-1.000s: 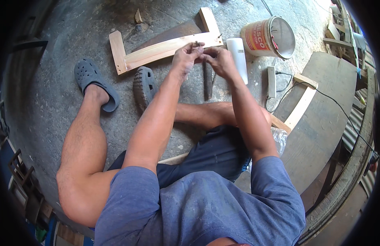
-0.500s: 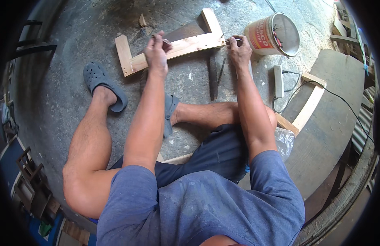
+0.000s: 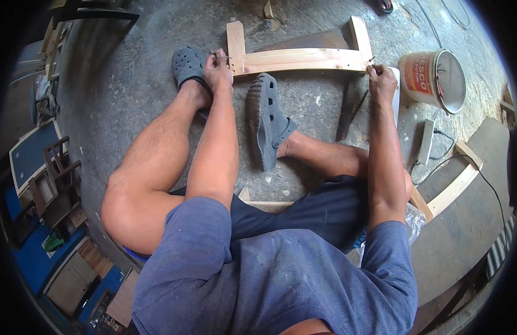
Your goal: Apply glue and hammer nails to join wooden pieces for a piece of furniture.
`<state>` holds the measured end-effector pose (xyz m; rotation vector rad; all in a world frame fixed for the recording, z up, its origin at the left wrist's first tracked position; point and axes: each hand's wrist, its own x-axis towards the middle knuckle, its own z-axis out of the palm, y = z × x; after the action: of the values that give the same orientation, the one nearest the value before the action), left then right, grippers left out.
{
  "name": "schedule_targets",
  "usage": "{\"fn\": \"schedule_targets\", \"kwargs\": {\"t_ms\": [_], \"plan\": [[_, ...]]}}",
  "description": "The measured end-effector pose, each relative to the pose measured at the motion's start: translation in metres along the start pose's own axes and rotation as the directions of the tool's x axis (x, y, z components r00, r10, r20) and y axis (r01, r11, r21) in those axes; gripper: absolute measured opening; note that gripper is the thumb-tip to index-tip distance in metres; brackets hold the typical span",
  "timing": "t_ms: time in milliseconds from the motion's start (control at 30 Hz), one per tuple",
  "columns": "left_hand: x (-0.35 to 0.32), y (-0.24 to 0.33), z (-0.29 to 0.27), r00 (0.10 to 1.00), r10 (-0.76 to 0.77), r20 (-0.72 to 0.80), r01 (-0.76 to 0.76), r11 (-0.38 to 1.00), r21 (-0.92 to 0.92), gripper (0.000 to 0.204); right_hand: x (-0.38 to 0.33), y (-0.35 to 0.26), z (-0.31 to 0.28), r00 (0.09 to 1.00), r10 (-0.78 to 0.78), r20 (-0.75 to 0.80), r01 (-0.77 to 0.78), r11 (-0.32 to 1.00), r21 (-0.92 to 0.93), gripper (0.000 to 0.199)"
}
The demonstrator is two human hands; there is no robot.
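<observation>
A pale wooden frame lies on the floor in front of me: a slightly curved rail with a short upright piece at each end. My left hand is closed beside its left corner, with thin, dark, nail-like pieces showing among the fingers. At the right corner my right hand is pinched close against the wood; what it holds, if anything, is hidden by the fingers. A small dark nail or screw sticks out just above that hand.
A white bucket with an orange-red label stands right of the frame, cables inside. Near it lie a white power strip and cord. A dark flat bar is on the floor. Another wooden frame rests on a board at right.
My left hand has moved from over the rail to its left corner. The frame now lies more level in view. My right hand stays at the right corner. One shoe has tipped, showing its sole edge.
</observation>
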<state>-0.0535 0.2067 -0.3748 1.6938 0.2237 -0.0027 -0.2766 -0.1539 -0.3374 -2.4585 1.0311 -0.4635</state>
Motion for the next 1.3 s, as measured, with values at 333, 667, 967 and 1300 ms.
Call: {"fn": "schedule_targets", "kwargs": {"t_ms": [333, 667, 967, 1300], "plan": [[-0.015, -0.01, -0.016, 0.993, 0.108, 0.039, -0.115, 0.917, 0.383, 0.018, -0.012, -0.006, -0.004, 0.983, 0.143, 0.114, -0.165, 0.963, 0.214, 0.044], [-0.025, -0.003, -0.016, 0.967, 0.191, 0.171, -0.256, 0.692, 0.675, 0.024, -0.013, 0.0, 0.001, 0.979, 0.166, 0.12, -0.191, 0.95, 0.249, 0.048], [-0.039, -0.015, -0.028, 0.976, -0.18, -0.125, 0.182, 0.983, 0.001, 0.035, -0.015, -0.005, -0.003, 0.978, 0.17, 0.124, -0.197, 0.947, 0.253, 0.049], [-0.025, 0.006, -0.027, 0.992, -0.014, 0.126, -0.025, 0.953, 0.3, 0.021, -0.015, -0.001, -0.002, 0.979, 0.16, 0.124, -0.187, 0.95, 0.249, 0.052]]}}
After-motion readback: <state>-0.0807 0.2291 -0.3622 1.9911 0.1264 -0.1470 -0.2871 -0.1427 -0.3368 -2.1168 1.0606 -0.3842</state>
